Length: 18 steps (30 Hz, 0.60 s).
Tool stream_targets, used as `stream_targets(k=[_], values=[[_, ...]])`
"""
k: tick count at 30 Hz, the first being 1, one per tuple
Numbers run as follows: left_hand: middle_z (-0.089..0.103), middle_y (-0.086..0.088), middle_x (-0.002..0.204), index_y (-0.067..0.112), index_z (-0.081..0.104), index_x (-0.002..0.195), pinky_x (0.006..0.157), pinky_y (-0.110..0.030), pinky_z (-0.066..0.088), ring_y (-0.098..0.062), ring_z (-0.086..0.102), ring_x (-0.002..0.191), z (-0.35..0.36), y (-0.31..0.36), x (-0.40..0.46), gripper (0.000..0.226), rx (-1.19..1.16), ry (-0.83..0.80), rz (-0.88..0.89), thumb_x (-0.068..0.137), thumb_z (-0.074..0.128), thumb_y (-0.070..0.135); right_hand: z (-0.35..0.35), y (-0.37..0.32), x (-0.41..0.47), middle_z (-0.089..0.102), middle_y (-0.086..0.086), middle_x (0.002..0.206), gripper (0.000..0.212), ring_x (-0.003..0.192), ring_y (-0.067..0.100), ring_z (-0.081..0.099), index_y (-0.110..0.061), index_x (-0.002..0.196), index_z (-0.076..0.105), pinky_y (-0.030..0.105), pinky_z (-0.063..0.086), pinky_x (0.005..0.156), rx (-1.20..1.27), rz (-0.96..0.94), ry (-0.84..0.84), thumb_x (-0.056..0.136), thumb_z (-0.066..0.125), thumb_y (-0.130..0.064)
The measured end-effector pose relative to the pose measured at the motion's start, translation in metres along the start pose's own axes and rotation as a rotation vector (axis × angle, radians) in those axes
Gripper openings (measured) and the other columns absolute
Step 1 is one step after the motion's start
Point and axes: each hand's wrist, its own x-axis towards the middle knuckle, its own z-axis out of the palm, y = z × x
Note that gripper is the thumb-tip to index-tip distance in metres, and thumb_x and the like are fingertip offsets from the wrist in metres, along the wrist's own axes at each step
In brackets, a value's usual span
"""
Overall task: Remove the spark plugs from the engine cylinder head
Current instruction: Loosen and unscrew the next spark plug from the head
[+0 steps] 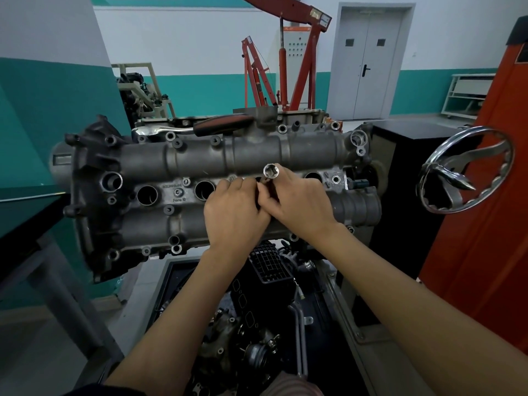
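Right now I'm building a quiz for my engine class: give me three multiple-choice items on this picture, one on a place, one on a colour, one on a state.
1. Where does the ratchet lie?
A. on the far edge of the cylinder head
B. on the floor
C. in the left hand

2. What colour is the engine hoist behind the engine?
A. blue
B. red
C. yellow

3. What does the right hand hold?
A. nothing
B. a hammer
C. a silver socket

Key: 1 A, it rests along the head's far side; 2 B, its frame is red; 3 C, the fingers curl round the socket beside the left hand.
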Motion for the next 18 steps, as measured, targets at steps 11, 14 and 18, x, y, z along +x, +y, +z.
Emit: stream_targets(k=[11,14,18], values=[[0.065,-0.009,0.072,0.008,0.063,0.074,0.057,-0.028,0.027,-0.03,0.057,0.072,0.0002,0.0002,0.0,0.01,0.003,-0.038,-0.039,0.078,0.061,0.016,0.0006,0.0019,-0.0002,0.054,0.008,0.048,0.043,0.043,0.026,0.055,-0.006,0.059,0.053,0.035,0.042,0.039,0.001,0.033,0.0,0.085,0.046,-0.04],[0.062,-0.009,0.066,0.005,0.062,0.069,0.054,-0.027,0.027,-0.029,0.057,0.066,0.0006,0.0004,0.0004,0.016,-0.033,0.004,-0.032,0.078,0.059,0.017,0.0007,0.0021,0.0007,0.056,0.008,0.049,0.043,0.042,0.026,0.055,-0.004,0.061,0.057,0.034,0.041,0.037,-0.006,0.011,0.016,0.087,0.048,-0.036],[0.06,-0.008,0.061,0.005,0.059,0.061,0.051,-0.026,0.026,-0.028,0.055,0.061,-0.0006,0.001,0.0003,0.033,-0.056,0.043,-0.012,0.079,0.04,0.026,0.0018,0.0012,-0.0002,0.058,0.009,0.051,0.04,0.04,0.027,0.054,-0.002,0.066,0.059,0.03,0.039,0.034,-0.072,-0.024,0.019,0.088,0.044,-0.031]])
